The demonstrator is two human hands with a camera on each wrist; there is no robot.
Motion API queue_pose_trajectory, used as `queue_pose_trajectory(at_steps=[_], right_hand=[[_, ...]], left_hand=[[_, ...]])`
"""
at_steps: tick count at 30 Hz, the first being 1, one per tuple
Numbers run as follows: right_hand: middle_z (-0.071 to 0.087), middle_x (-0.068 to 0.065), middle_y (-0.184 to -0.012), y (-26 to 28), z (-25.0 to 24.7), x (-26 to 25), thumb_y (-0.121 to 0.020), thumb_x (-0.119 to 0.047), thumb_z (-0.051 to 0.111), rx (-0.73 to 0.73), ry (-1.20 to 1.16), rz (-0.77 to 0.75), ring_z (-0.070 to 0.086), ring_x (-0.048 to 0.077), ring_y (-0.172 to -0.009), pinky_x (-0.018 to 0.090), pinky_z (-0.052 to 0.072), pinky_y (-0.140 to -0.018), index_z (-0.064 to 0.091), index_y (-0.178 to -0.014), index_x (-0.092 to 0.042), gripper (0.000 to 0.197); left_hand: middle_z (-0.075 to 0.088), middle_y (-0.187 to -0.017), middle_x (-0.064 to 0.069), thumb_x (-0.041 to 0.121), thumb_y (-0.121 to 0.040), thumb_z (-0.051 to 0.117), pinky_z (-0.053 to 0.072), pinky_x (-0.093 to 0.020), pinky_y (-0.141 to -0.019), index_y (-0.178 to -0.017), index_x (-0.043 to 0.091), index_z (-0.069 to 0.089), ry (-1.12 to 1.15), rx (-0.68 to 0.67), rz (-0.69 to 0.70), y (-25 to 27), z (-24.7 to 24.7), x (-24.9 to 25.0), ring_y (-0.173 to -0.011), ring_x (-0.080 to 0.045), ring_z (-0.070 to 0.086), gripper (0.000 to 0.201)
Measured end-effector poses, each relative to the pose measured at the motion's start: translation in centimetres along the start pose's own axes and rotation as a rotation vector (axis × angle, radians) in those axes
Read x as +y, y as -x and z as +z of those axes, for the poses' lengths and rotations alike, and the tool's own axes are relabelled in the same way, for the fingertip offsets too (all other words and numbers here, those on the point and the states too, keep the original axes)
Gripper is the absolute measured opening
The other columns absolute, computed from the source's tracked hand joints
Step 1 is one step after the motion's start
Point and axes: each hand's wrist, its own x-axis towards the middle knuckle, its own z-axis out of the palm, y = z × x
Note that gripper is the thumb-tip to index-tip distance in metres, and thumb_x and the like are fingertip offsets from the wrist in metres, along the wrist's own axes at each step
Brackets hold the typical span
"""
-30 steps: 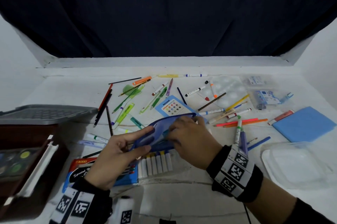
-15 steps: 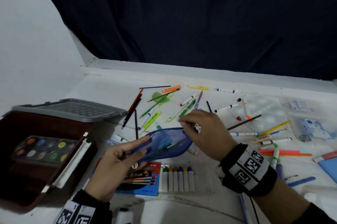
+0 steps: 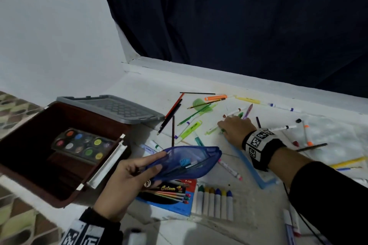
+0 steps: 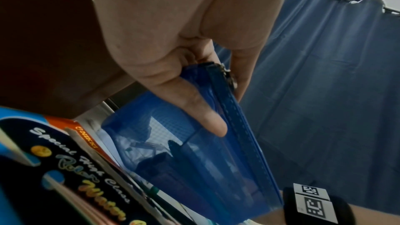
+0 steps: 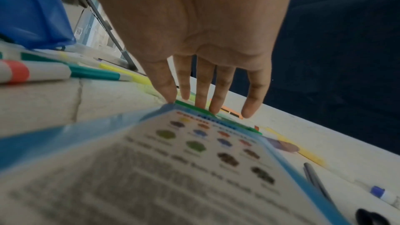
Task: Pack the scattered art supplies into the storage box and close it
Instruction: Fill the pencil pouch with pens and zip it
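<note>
My left hand (image 3: 123, 181) gripped the blue mesh pencil pouch (image 3: 185, 162) beside the open storage box (image 3: 39, 165); my right hand (image 3: 235, 127) reached, fingers straight, onto the green marker (image 5: 190, 107).

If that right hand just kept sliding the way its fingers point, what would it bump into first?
Most likely the green marker: the right hand reaches with straight fingers, and its fingertips already sit at or just above that marker. Actual contact is unclear. An orange marker lies just beyond.
</note>
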Motion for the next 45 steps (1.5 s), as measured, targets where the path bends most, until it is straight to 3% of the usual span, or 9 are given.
queue_pose_trajectory(at_steps=[10, 14, 21, 25, 28, 31, 35, 39, 45], right_hand=[[0.054, 0.004, -0.112, -0.5, 0.3, -0.3, -0.085, 0.004, 0.044, 0.034, 0.019, -0.129, 0.054, 0.027, -0.107, 0.034, 0.035, -0.079, 0.047, -0.092, -0.024, 0.029], [0.049, 0.003, -0.103, 0.3, 0.2, -0.4, -0.083, 0.008, 0.045, 0.150, -0.132, -0.175, 0.057, 0.031, -0.089, 0.036, 0.042, -0.072, 0.047, -0.102, -0.021, 0.035], [0.066, 0.001, -0.089, 5.5, -6.1, -4.4, -0.105, -0.027, 0.038, 0.562, -0.739, -0.250, 0.063, 0.025, -0.076, 0.045, 0.052, -0.071, 0.034, -0.109, -0.032, 0.008], [0.069, -0.002, -0.085, 9.8, -8.2, -7.4, -0.104, -0.033, 0.033, 0.587, -1.005, -0.457, 0.067, 0.017, -0.073, 0.039, 0.058, -0.068, 0.032, -0.116, -0.033, 0.012], [0.065, -0.005, -0.090, 11.6, -7.9, -9.1, -0.103, -0.041, 0.029, 0.437, -0.880, -0.556, 0.063, 0.010, -0.077, 0.025, 0.052, -0.070, 0.034, -0.120, -0.035, 0.019], [0.058, 0.000, -0.102, 11.1, -5.5, -9.9, -0.104, -0.036, 0.037, 0.363, -0.396, -0.615, 0.054, 0.017, -0.091, 0.034, 0.045, -0.077, 0.045, -0.130, -0.032, 0.027], [0.056, -0.003, -0.110, 10.3, -3.6, -9.6, -0.100, -0.038, 0.047, 0.394, -0.515, -0.506, 0.051, 0.013, -0.097, 0.029, 0.044, -0.079, 0.054, -0.133, -0.029, 0.035], [0.060, -0.004, -0.088, 8.4, -4.3, -7.6, -0.097, -0.023, 0.050, 0.641, -0.494, -0.361, 0.052, 0.012, -0.079, 0.031, 0.045, -0.073, 0.066, -0.109, -0.018, 0.020], [0.058, 0.006, -0.125, 3.5, -0.7, -2.6, -0.093, -0.014, 0.050, 0.371, -0.373, -0.018, 0.051, 0.027, -0.116, 0.042, 0.045, -0.095, 0.056, -0.129, -0.019, 0.036]], left_hand=[[0.075, -0.111, -0.013, -0.002, -0.088, 0.062, 0.060, -0.029, -0.079, -0.117, 0.008, 0.073, -0.006, -0.039, -0.035, -0.5, -0.1, -0.2, -0.106, -0.028, 0.070, 0.032], [0.075, -0.109, -0.013, -0.003, -0.088, 0.062, 0.060, -0.025, -0.074, -0.117, 0.008, 0.072, -0.008, -0.049, -0.024, -0.8, 0.2, -0.1, -0.104, -0.025, 0.071, 0.033], [0.074, -0.114, -0.010, -0.016, -0.085, 0.060, 0.059, -0.025, -0.081, -0.121, 0.009, 0.069, -0.054, -0.133, 0.002, -0.9, 0.0, -0.3, -0.108, -0.024, 0.070, 0.045], [0.073, -0.115, -0.010, -0.021, -0.082, 0.060, 0.058, -0.025, -0.086, -0.123, 0.008, 0.067, -0.085, -0.159, 0.017, -0.9, 0.0, -0.5, -0.111, -0.024, 0.069, 0.051], [0.073, -0.116, -0.010, -0.023, -0.081, 0.060, 0.057, -0.024, -0.085, -0.124, 0.007, 0.067, -0.097, -0.171, 0.026, -0.9, -0.1, -0.5, -0.111, -0.022, 0.068, 0.053], [0.073, -0.115, -0.012, -0.022, -0.078, 0.065, 0.059, -0.024, -0.077, -0.122, 0.010, 0.068, -0.091, -0.175, 0.019, -0.8, -0.6, -0.5, -0.105, -0.021, 0.070, 0.055], [0.073, -0.115, -0.013, -0.021, -0.078, 0.067, 0.059, -0.024, -0.074, -0.123, 0.011, 0.069, -0.070, -0.176, -0.028, -0.3, -1.3, -0.7, -0.103, -0.021, 0.070, 0.055], [0.073, -0.115, -0.016, -0.014, -0.072, 0.076, 0.059, -0.035, -0.084, -0.119, 0.013, 0.073, -0.040, -0.160, -0.057, 0.3, -2.0, -1.0, -0.109, -0.033, 0.068, 0.055], [0.074, -0.113, -0.012, -0.012, -0.080, 0.070, 0.061, -0.029, -0.077, -0.119, 0.014, 0.072, -0.053, -0.122, -0.056, 1.4, -2.8, -0.5, -0.106, -0.030, 0.070, 0.046]])
